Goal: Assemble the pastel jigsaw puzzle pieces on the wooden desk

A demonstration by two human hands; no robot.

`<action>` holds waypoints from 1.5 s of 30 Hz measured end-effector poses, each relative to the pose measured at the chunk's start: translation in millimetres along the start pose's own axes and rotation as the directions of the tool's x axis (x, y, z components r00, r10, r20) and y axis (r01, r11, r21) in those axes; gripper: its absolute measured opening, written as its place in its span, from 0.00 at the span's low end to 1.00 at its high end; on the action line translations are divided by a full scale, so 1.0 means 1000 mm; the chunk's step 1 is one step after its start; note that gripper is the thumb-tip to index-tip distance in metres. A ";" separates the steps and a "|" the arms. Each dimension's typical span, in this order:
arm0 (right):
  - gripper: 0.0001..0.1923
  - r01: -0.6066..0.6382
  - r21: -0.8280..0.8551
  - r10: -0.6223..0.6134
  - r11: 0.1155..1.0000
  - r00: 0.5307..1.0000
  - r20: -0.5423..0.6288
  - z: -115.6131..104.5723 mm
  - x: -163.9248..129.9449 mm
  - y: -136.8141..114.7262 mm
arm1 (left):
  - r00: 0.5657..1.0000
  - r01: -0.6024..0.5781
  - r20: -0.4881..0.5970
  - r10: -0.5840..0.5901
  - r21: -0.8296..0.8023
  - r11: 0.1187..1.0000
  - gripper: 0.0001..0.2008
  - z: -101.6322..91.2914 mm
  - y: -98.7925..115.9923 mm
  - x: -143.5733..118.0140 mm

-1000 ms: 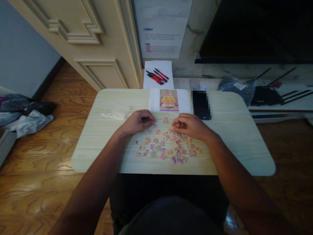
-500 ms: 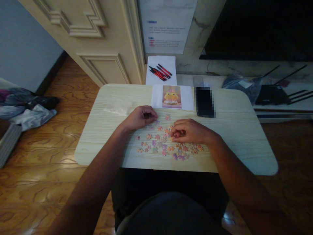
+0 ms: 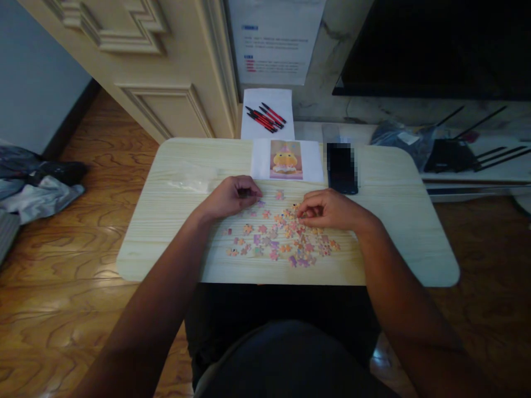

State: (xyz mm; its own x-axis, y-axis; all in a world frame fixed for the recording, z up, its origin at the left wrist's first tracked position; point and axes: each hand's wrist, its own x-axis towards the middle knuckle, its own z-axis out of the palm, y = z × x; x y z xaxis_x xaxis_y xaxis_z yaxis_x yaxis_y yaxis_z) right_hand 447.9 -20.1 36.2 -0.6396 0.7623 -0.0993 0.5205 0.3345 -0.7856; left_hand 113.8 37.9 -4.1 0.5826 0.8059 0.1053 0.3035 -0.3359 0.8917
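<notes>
Small jigsaw puzzle pieces in pink, orange and purple lie scattered over the middle of the pale wooden table. My left hand rests at the upper left of the pieces, fingers curled and tips together; whatever they pinch is hidden. At the upper right edge of the pile is my right hand, its fingers bent and closed near several pieces; I cannot make out what is between them. One pink piece lies apart between the hands, below a printed picture of a yellow cartoon figure.
A black phone lies right of the picture. Clear plastic wrap sits at the table's left. Several red and black pens rest on white paper beyond the far edge. Bags lie on the floor at left.
My right hand has moved up and slightly right, uncovering more of the pile. The left hand stays nearly in place. The whole view has shifted a little.
</notes>
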 end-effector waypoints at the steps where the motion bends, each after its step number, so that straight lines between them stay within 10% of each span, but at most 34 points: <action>1: 0.07 0.011 -0.014 -0.011 1.000 1.000 0.006 0.002 0.001 -0.001 | 1.000 0.001 0.000 -0.001 -0.001 1.000 0.06 0.000 0.000 0.000; 45: 0.07 0.068 -0.220 -0.053 0.973 0.996 0.076 0.010 0.005 -0.020 | 0.999 -0.041 0.000 0.041 0.006 0.999 0.06 0.002 0.004 0.002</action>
State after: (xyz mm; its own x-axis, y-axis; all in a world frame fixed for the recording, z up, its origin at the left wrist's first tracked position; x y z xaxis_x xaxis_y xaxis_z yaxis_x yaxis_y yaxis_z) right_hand 428.6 -28.6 45.1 -0.7073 0.6993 -0.1038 0.5871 0.4993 -0.6372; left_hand 117.2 36.9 -0.9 0.5945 0.7915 0.1418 0.2839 -0.3716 0.8839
